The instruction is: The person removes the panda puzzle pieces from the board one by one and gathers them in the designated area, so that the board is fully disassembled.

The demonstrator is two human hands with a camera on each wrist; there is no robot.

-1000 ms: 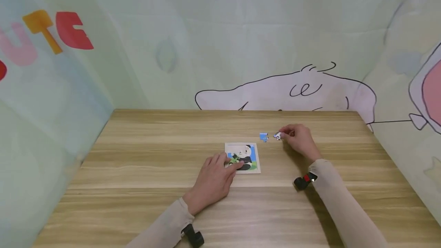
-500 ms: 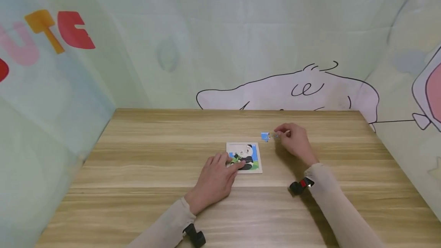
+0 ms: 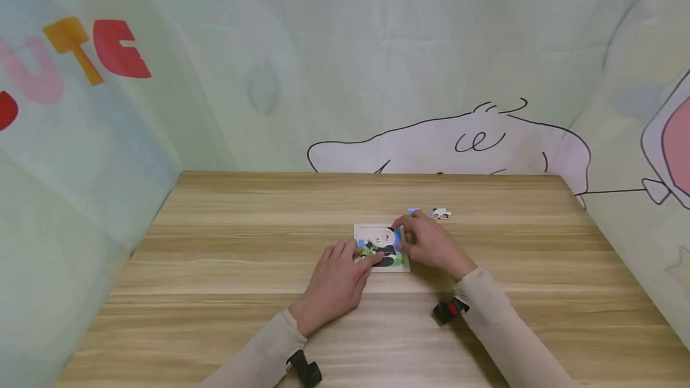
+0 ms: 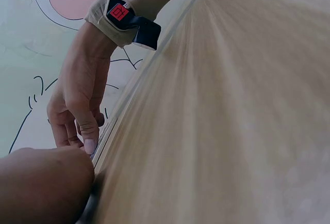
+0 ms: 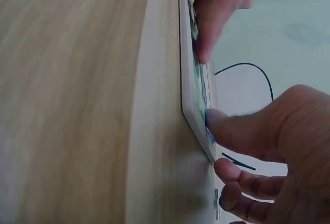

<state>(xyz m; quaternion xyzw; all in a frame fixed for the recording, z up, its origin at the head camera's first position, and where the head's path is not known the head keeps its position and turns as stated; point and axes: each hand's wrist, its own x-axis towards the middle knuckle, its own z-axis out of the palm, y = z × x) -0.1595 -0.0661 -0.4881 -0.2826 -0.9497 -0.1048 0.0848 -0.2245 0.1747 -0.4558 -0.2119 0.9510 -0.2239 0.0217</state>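
Observation:
A square panda puzzle (image 3: 385, 256) in a pale wooden frame (image 5: 184, 69) lies on the table. My left hand (image 3: 335, 274) rests at its left side, one finger stretched over the picture and pressing on it. At the right side, my right hand (image 3: 431, 245) touches the puzzle, its thumb on the blue part and its index finger near the far right corner. That thumb (image 5: 221, 128) shows on the blue in the right wrist view, with the other fingers beyond the frame's edge. Behind lie a loose panda-head piece (image 3: 441, 213) and a blue piece (image 3: 412, 211), partly hidden by the right hand.
The wood-grain table (image 3: 226, 238) stretches out on all sides of the puzzle. A printed cloth backdrop (image 3: 345, 64) stands behind it. Each wrist wears a camera on a strap, such as the right wrist camera (image 3: 446, 311).
My right hand has let go of the panda-head piece, which now lies on the table, and has moved left and nearer to the puzzle's right edge. The left hand stays in place.

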